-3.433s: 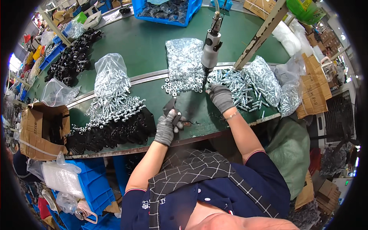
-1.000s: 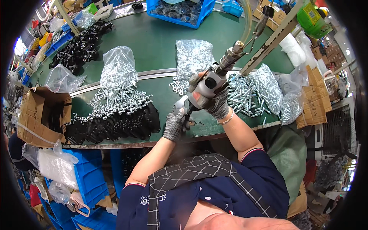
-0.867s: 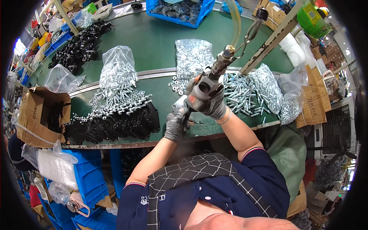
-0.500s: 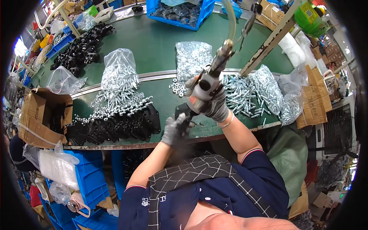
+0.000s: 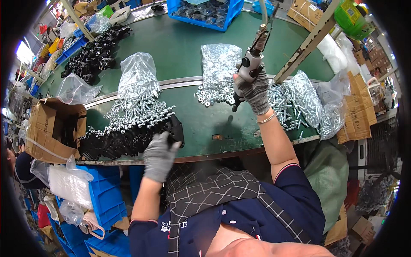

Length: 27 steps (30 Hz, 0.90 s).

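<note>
My right hand (image 5: pixel 253 89), in a grey glove, grips a grey pneumatic screwdriver (image 5: pixel 249 66) that hangs from a hose, its bit pointing down over loose silver nuts (image 5: pixel 210 95). My left hand (image 5: pixel 159 155), also gloved, reaches left to the row of black plastic parts (image 5: pixel 124 141) lined along the front of the green bench (image 5: pixel 201 124). Its fingers rest on the right end of that row; I cannot tell whether they hold a part. A heap of silver bolts (image 5: pixel 137 112) lies just behind the row.
Clear bags of bolts (image 5: pixel 138 77) and nuts (image 5: pixel 220 60) sit mid-bench, with more screws (image 5: pixel 299 100) at the right. A cardboard box (image 5: pixel 51 128) stands at left, blue bins (image 5: pixel 203 10) at the back and below the bench (image 5: pixel 100 192). A slanted metal post (image 5: pixel 306 43) rises right.
My right hand lifted the screwdriver up and to the right, away from the bench front. My left hand left the spot under the tool and swung left to the black parts.
</note>
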Available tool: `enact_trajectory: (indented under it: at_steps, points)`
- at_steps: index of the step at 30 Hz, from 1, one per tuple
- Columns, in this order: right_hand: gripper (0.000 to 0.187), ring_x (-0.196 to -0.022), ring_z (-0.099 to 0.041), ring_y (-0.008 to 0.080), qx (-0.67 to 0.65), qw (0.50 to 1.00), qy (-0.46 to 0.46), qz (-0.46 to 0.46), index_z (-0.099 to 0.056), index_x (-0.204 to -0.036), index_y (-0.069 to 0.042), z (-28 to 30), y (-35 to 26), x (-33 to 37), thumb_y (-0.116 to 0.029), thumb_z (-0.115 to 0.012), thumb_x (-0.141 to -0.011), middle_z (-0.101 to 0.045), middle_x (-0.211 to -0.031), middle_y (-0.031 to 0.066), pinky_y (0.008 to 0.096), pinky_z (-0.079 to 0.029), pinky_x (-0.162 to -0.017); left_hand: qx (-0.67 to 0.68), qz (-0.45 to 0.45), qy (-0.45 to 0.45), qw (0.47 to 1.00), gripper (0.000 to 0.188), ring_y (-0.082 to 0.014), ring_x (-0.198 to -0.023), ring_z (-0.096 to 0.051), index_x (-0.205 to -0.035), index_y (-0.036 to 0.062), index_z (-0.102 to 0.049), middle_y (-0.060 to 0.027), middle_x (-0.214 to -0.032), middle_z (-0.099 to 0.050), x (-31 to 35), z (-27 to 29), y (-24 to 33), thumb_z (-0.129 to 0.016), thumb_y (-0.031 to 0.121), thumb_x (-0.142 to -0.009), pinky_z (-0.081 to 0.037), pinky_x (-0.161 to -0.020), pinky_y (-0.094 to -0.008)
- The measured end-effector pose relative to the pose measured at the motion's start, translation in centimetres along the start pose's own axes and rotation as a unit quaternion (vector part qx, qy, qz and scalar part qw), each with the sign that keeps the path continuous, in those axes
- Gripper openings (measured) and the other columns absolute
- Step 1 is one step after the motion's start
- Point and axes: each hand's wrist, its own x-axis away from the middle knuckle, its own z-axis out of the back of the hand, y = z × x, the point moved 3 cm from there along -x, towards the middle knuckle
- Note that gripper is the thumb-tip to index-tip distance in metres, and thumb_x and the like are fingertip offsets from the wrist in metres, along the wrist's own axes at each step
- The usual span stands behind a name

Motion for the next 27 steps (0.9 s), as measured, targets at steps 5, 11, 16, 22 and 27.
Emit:
enact_trajectory:
  at_steps: [5,11,16,22,27]
  points:
    - [0.042,-0.086,-0.056,0.0162,-0.025,0.999,-0.027,-0.006,-0.047,-0.107,-0.005,0.3,0.8,0.2,-0.011,-0.070,-0.072,-0.057,-0.093,0.0044,0.0292,-0.046,-0.075,-0.255,0.003,-0.056,0.965,0.058,-0.0265,-0.097,-0.056,-0.116,0.0014,-0.048,-0.0161,-0.113,-0.051,-3.6,-3.2,3.8,-0.065,0.037,-0.074,-0.047,-0.075,-0.0328]
    - [0.046,-0.085,-0.059,0.0189,0.129,0.965,-0.198,-0.111,-0.050,-0.109,-0.004,3.2,2.9,1.4,-0.022,-0.071,-0.072,-0.060,-0.089,0.0071,0.0309,-0.046,-0.077,-0.296,-0.044,-0.112,0.948,0.042,-0.0241,-0.094,-0.057,-0.112,0.0022,-0.051,-0.0143,-0.109,-0.052,-4.4,-8.2,3.5,-0.057,0.026,-0.078,-0.048,-0.071,-0.0328]
    - [0.047,-0.083,-0.061,0.0261,0.396,0.832,-0.355,-0.159,-0.055,-0.107,-0.004,2.4,7.5,4.8,-0.032,-0.070,-0.072,-0.062,-0.089,0.0119,0.0346,-0.047,-0.075,-0.232,-0.040,-0.129,0.963,0.026,-0.0219,-0.088,-0.060,-0.102,0.0045,-0.055,-0.0121,-0.100,-0.056,-4.1,-9.2,6.0,-0.051,0.018,-0.080,-0.051,-0.067,-0.0338]
    - [0.032,-0.082,-0.060,0.0312,0.506,0.749,-0.396,-0.162,-0.059,-0.100,-0.007,4.7,8.2,4.4,-0.026,-0.063,-0.075,-0.061,-0.092,0.0132,0.0400,-0.047,-0.073,-0.188,-0.123,-0.106,0.969,0.017,-0.0220,-0.080,-0.063,-0.094,0.0085,-0.057,-0.0087,-0.088,-0.060,-4.2,-6.8,5.3,-0.048,0.014,-0.081,-0.052,-0.064,-0.0340]
    - [0.022,-0.087,-0.059,0.0305,0.584,0.687,-0.424,-0.079,-0.059,-0.094,-0.008,6.7,10.2,5.0,-0.020,-0.059,-0.075,-0.059,-0.092,0.0122,0.0420,-0.047,-0.075,-0.035,-0.095,-0.102,0.990,0.020,-0.0213,-0.070,-0.063,-0.095,0.0068,-0.058,-0.0091,-0.084,-0.063,-4.4,-6.2,3.9,-0.054,0.020,-0.082,-0.052,-0.060,-0.0340]
